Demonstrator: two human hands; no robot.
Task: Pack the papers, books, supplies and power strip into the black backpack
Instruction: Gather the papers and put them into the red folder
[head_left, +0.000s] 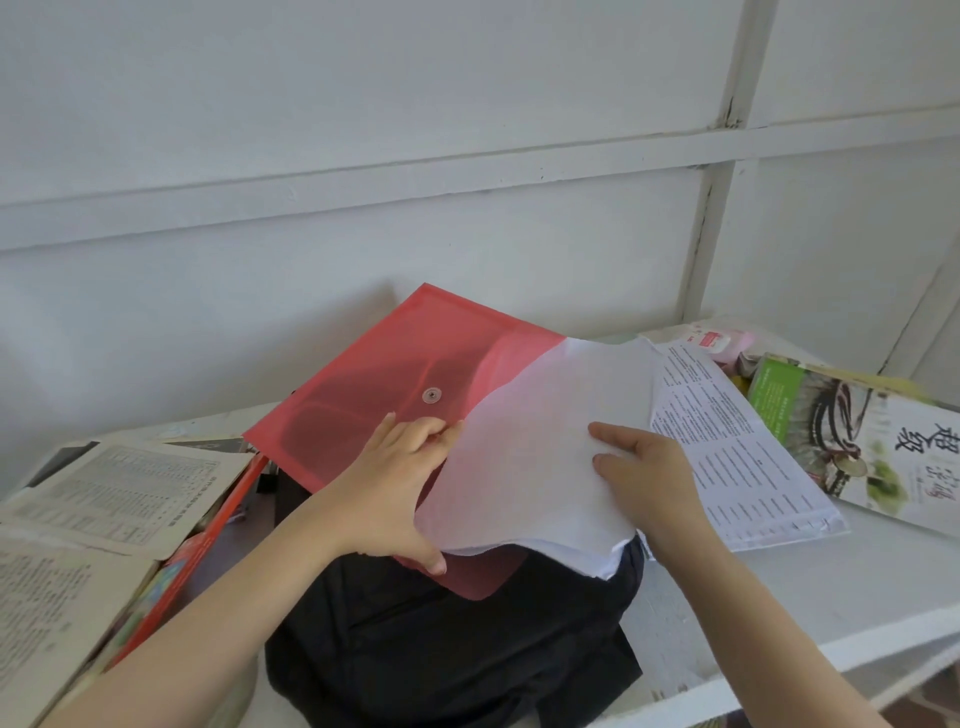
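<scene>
1. Left hand (395, 483): fingers curled over the mouth edge of the red folder (384, 374), thumb on its lower flap. It's clamped on, holding the mouth open.
2. Right hand (644, 467): fingers on top of the white papers (535, 457), thumb hidden beneath; reads as a pinch. The sheaf is partway into the folder.
3. Step, my read: filing loose papers before bagging. Next: seat the sheaf square (it's buckling), close the snap, then drop it into the black backpack (441, 654) directly under the folder.
4. Right of the folder: printed stack (743, 457), then a magazine (883, 441). Left of it: open books (104, 499).
5. White table (779, 597) underneath, white panelled wall (363, 156) behind the folder.
</scene>
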